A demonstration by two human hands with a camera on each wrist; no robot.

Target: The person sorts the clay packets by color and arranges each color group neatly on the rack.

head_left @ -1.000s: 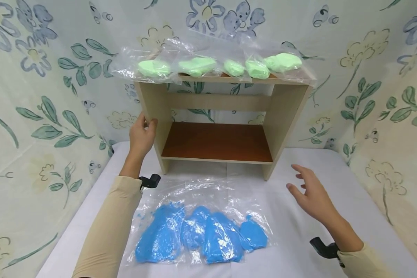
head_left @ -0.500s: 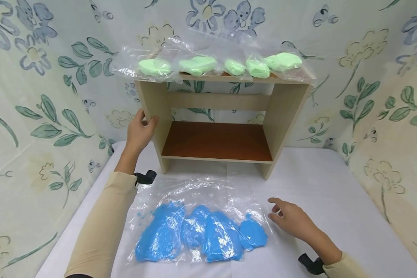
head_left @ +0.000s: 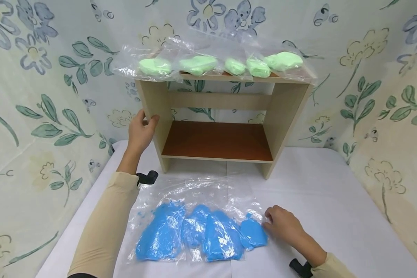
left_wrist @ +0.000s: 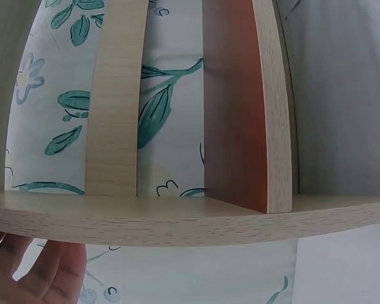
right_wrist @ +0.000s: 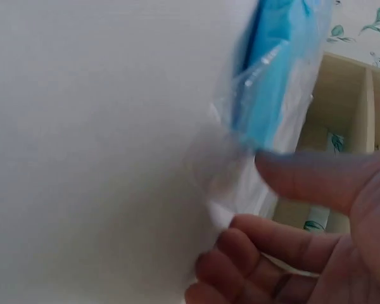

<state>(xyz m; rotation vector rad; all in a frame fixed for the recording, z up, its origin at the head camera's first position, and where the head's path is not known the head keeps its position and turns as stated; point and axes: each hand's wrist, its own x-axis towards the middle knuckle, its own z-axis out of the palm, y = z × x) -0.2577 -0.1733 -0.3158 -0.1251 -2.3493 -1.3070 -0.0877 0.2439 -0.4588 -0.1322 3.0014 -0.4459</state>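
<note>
My left hand (head_left: 140,133) grips the front edge of the left side panel of a small wooden shelf (head_left: 215,141). In the left wrist view its fingers (left_wrist: 57,272) lie outside that panel, with a bit of thumb at the inner side. My right hand (head_left: 283,224) is low at the right end of a clear plastic bag (head_left: 208,189) holding several flat blue pieces (head_left: 224,237). In the right wrist view, the bag's loose edge (right_wrist: 221,164) lies between my thumb and bent fingers, which stand apart.
Several pale green lumps in clear plastic bags (head_left: 198,65) lie along the shelf's top. The shelf has a brown lower board (head_left: 217,141) and stands on a white-covered table (head_left: 326,193). Flowered cloth (head_left: 375,116) hangs behind and at both sides.
My right hand has come left and down from beside the shelf to the bag of blue pieces, its fingers bending more. My left hand keeps its grip on the shelf.
</note>
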